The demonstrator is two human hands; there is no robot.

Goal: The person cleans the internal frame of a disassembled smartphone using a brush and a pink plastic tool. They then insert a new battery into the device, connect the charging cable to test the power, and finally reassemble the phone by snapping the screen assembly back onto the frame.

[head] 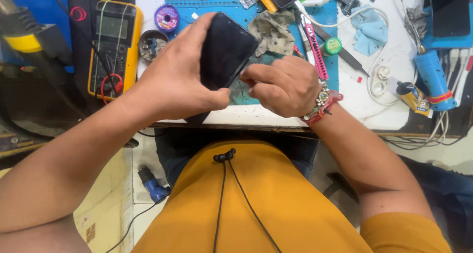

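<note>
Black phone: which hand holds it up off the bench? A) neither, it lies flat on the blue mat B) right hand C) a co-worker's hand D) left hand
D: the left hand wraps its grip around the black phone, tilted above the blue mat, while the right hand only meets its lower edge with the fingertips.

One camera, worn on the head, looks steeply down over the chest and lap onto the front edge of a workbench (364, 92). It sits close: both forearms fill the lower frame. The left hand (177, 78) and right hand (286, 85) meet mid-frame, with the bench stretching away beyond the fingertips toward the top edge.
</note>
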